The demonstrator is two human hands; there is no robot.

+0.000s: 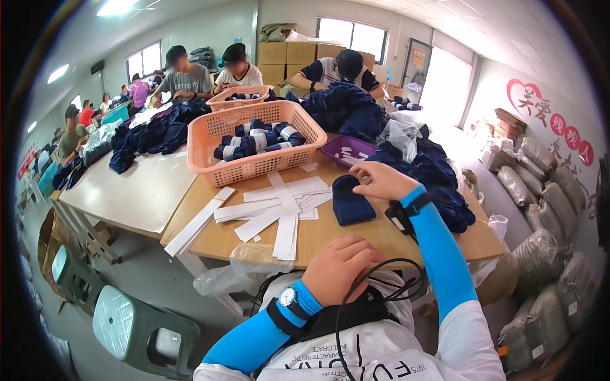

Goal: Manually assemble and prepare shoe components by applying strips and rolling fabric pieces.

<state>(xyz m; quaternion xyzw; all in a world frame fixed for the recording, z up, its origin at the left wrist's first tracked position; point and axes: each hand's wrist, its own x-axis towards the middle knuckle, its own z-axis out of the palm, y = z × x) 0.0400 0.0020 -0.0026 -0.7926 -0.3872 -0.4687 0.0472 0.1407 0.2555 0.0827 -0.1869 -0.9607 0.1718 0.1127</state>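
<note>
My right hand (pixel 387 180) is over the table, thumb and fingers bent toward each other in a pinch. A small greyish bit shows between them, too small to name. Directly below lies a folded navy knitted piece (pixel 353 208), its upper end beside my fingertips. My left hand (pixel 341 269) is close to my body at the table's front edge, back of the hand up. Its fingers curl together and downward; the fingertips and anything under them are hidden. Left of the navy piece, white paper strips (pixel 279 206) lie crossed in a loose pile.
A peach basket (pixel 254 166) holds several banded navy rolls. A purple tray (pixel 335 150) with white bits stands beside navy fabric heaps (pixel 346 108). Clear plastic (pixel 238 270) hangs off the front edge. A cable (pixel 356 282) loops near my left hand. Co-workers sit across; green stools (pixel 117 320) stand left.
</note>
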